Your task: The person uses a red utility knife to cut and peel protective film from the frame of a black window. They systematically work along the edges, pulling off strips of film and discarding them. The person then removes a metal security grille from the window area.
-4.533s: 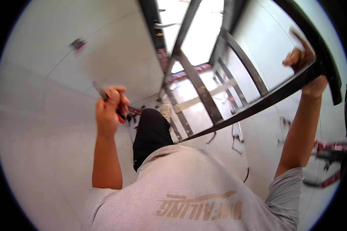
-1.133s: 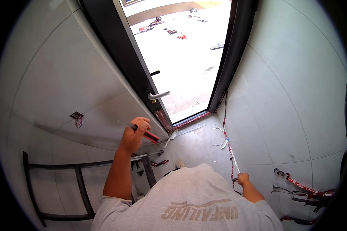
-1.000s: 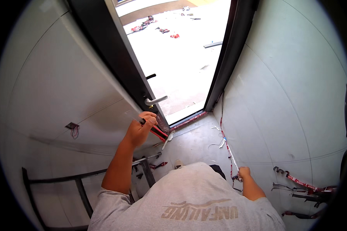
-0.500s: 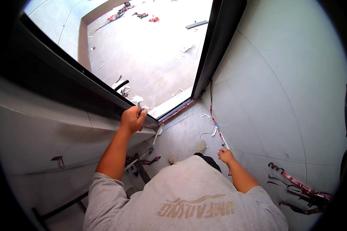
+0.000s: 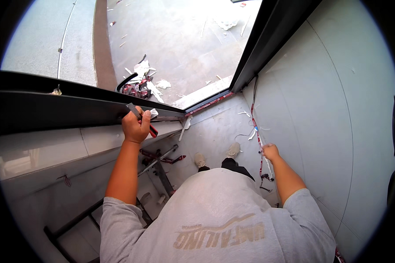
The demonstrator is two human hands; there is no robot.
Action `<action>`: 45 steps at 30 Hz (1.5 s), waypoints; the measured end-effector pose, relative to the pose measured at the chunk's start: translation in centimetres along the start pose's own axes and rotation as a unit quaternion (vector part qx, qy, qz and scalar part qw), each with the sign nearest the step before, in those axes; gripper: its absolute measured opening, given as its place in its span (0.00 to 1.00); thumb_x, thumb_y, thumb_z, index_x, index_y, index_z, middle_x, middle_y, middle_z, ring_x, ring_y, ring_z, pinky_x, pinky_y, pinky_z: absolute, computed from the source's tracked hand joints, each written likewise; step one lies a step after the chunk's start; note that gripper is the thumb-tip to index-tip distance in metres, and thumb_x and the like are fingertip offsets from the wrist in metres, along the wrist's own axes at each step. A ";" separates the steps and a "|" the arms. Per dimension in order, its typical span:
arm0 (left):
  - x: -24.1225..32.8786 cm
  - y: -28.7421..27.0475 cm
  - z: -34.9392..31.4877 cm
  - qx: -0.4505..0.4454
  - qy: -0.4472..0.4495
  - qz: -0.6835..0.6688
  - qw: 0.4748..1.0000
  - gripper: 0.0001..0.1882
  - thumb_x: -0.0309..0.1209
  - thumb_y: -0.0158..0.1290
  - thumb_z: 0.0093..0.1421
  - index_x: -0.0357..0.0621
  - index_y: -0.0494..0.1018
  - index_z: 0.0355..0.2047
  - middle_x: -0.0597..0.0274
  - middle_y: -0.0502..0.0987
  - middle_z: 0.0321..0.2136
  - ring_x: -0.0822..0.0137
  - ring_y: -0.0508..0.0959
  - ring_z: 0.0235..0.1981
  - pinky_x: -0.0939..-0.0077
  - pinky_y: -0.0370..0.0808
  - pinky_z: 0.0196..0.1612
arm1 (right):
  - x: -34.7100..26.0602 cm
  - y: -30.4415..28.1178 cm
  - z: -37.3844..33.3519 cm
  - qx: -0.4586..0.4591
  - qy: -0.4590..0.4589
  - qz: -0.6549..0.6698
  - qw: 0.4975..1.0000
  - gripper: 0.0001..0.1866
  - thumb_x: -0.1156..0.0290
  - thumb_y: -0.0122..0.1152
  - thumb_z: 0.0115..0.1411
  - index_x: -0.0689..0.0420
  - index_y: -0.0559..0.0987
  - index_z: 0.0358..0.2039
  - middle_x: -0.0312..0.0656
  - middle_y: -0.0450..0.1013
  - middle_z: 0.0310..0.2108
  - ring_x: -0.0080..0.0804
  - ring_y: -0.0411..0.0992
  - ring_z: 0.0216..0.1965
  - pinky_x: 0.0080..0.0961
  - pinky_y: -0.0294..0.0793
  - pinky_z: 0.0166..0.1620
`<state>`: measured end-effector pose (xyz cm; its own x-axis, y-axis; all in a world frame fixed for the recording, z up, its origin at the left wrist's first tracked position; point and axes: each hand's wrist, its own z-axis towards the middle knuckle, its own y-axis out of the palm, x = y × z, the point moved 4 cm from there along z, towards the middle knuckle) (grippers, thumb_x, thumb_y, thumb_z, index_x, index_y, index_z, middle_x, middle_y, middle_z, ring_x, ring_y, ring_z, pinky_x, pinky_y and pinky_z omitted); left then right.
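Observation:
My left hand [image 5: 135, 127] is closed round a hand scraper with a red-and-black handle [image 5: 153, 130] and a flat grey blade [image 5: 133, 109]. It is up against the dark window frame [image 5: 92, 107], on the frame's near side. Beside the thumb is a small white scrap [image 5: 153, 113]; whether it is held I cannot tell. At the right, my right hand [image 5: 271, 152] is closed, with its fingertips at a long thin strip of red-and-black film [image 5: 255, 122]. This strip runs from the frame's corner down past the fingers, near the pale wall.
Torn film and white scraps [image 5: 141, 81] lie beyond the frame. A black metal stand [image 5: 74, 219] is at the lower left, below a pale ledge [image 5: 39, 158]. The pale wall [image 5: 311, 122] rises close on the right. My shoes [image 5: 233, 150] are on the floor.
The view has shifted, showing more of the frame's left side. My left hand has moved left along the frame with the scraper turned. My right hand sits farther forward and right, still at the film.

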<state>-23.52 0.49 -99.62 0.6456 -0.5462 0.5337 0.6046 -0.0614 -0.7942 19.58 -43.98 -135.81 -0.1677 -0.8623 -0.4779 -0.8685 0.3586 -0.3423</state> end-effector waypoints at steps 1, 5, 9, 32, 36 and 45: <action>0.3 0.2 0.7 -0.017 -0.005 -0.006 1.000 0.19 0.38 0.61 0.65 0.44 0.70 0.21 0.59 0.68 0.14 0.60 0.69 0.15 0.66 0.67 0.22 | -2.5 0.7 0.9 -0.009 -0.014 0.008 1.000 0.11 0.66 0.64 0.65 0.62 0.82 0.36 0.40 0.77 0.26 0.29 0.76 0.22 0.29 0.73 0.23; -0.3 0.3 0.6 -0.091 -0.047 0.001 0.995 0.17 0.38 0.60 0.64 0.42 0.73 0.21 0.62 0.67 0.14 0.67 0.67 0.16 0.70 0.65 0.23 | -9.6 2.7 10.0 0.018 -0.118 -0.022 0.993 0.12 0.64 0.65 0.67 0.62 0.82 0.38 0.40 0.78 0.28 0.28 0.76 0.24 0.28 0.76 0.28; -0.2 -0.1 0.4 -0.111 -0.067 -0.015 0.991 0.15 0.36 0.59 0.62 0.40 0.73 0.23 0.64 0.67 0.14 0.68 0.67 0.17 0.70 0.64 0.24 | -16.4 3.4 17.9 0.102 -0.159 -0.005 0.982 0.20 0.65 0.64 0.65 0.61 0.79 0.54 0.41 0.79 0.29 0.29 0.77 0.25 0.29 0.75 0.26; -0.6 0.7 0.4 -0.142 0.004 0.074 0.987 0.22 0.42 0.54 0.64 0.42 0.60 0.21 0.51 0.71 0.24 0.58 0.69 0.23 0.63 0.62 0.29 | -26.9 7.2 31.4 0.131 0.009 0.561 0.818 0.09 0.63 0.60 0.71 0.53 0.80 0.35 0.34 0.77 0.28 0.27 0.72 0.24 0.25 0.70 0.27; -0.9 0.7 0.1 -0.147 0.000 0.073 0.986 0.23 0.42 0.54 0.64 0.42 0.60 0.21 0.51 0.71 0.24 0.58 0.68 0.23 0.63 0.62 0.29 | -17.6 7.1 30.4 0.141 0.101 0.442 0.880 0.13 0.65 0.60 0.70 0.58 0.79 0.29 0.38 0.73 0.20 0.28 0.67 0.15 0.25 0.64 0.18; -0.5 0.4 -0.1 -0.154 -0.009 0.068 0.986 0.23 0.42 0.53 0.66 0.41 0.60 0.22 0.52 0.70 0.24 0.60 0.67 0.24 0.64 0.61 0.29 | 18.0 1.8 18.9 0.247 0.391 0.062 0.885 0.15 0.62 0.66 0.64 0.61 0.87 0.41 0.45 0.86 0.38 0.43 0.86 0.40 0.40 0.84 0.42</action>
<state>-23.65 0.69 -100.19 0.7211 -0.5514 0.4194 0.3430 -0.2418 -0.9077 23.76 -52.15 -160.32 -0.6858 -0.7204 0.1033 -0.5438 0.4130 -0.7306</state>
